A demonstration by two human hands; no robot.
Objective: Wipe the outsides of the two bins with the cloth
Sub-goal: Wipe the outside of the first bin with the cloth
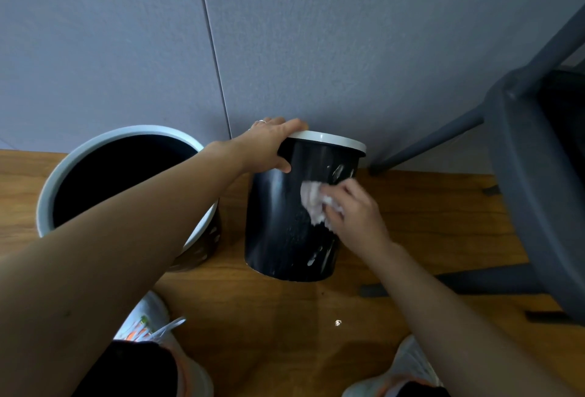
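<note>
Two black bins with white rims stand on the wooden floor by a grey wall. The right bin [281, 222] is tilted away from me, toward the wall. My left hand [269, 143] grips its white rim at the near left, thumb on the outer wall. My right hand [351, 210] holds a crumpled white cloth [311, 200] and presses it against that bin's outer side, right of centre. The left bin [63, 175] stands upright with its dark opening facing up; my left forearm crosses over it.
A dark grey chair [531, 175] stands close on the right, its legs reaching the floor beside the right bin. My two light shoes [152, 320] are at the bottom. A small white scrap [337, 322] lies on the floor [269, 317] between them.
</note>
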